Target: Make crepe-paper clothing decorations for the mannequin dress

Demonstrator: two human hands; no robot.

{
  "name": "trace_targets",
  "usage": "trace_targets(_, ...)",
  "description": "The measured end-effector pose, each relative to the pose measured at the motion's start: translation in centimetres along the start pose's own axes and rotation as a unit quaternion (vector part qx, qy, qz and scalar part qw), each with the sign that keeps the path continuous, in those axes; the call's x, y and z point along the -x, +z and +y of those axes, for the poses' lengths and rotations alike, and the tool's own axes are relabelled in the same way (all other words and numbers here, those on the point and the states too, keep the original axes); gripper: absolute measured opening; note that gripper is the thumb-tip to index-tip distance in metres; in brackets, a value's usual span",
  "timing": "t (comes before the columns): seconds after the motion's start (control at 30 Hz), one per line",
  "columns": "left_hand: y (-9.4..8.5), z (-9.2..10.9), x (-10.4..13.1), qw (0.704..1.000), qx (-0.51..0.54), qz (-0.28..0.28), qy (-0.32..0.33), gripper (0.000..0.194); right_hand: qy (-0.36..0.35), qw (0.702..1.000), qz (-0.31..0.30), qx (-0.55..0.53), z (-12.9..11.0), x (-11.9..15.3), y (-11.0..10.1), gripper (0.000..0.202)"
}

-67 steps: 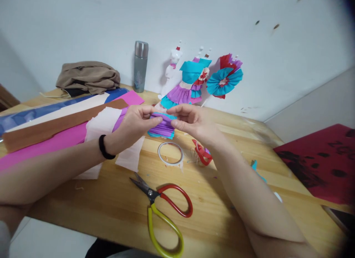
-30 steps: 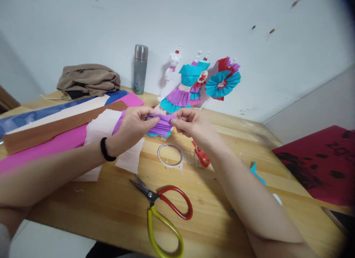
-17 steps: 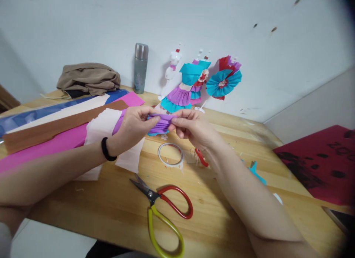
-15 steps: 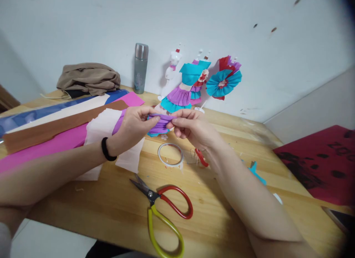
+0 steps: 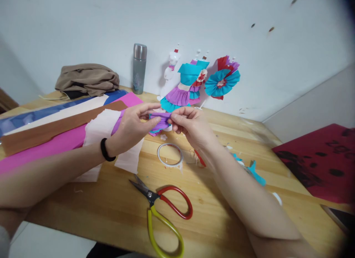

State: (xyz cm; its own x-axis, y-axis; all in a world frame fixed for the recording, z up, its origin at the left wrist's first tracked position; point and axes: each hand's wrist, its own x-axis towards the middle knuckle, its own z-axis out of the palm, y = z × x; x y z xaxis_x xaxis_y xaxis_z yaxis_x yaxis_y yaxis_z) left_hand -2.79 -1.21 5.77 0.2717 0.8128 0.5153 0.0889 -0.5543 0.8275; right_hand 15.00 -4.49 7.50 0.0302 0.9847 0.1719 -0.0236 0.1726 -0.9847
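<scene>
Both hands meet over the table around a pleated piece of purple crepe paper (image 5: 160,119) with blue along its lower edge. My left hand (image 5: 131,126), with a black band on its wrist, has thumb and fingers closed on the paper's left part. At the right end, my right hand (image 5: 191,126) pinches the folds between thumb and forefinger. Just below lies a ring of narrow tape (image 5: 158,153). Nearer the front edge rest open scissors (image 5: 150,194) with one red and one yellow handle. Parts of the paper are hidden behind my fingers.
Coloured paper sheets (image 5: 55,134) spread across the left. Behind them are a brown cloth (image 5: 87,78) and a thermos (image 5: 139,71). Small dress forms in paper dresses (image 5: 181,95) and a blue paper rosette (image 5: 219,83) stand by the wall. Blue scraps (image 5: 256,173) lie right.
My right hand has shifted slightly left along the pleated paper, and its fingers have curled in more. My left hand stays nearly in place, its fingers slightly more raised. The view has shifted a little.
</scene>
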Motion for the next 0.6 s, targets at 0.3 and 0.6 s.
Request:
trace_targets(0.3, -0.7, 0.9, -0.2, 0.992, -0.092, 0.066, 0.06, 0.026, -0.076, 0.993, 0.054, 0.069, -0.1, 0.4, 0.8, 0.018)
trace_targets(0.6, -0.7, 2.7, 0.4, 0.993, 0.061, -0.042, -0.087, 0.046, -0.126, 0.984, 0.084, 0.097, 0.7, 0.5, 0.9, 0.02)
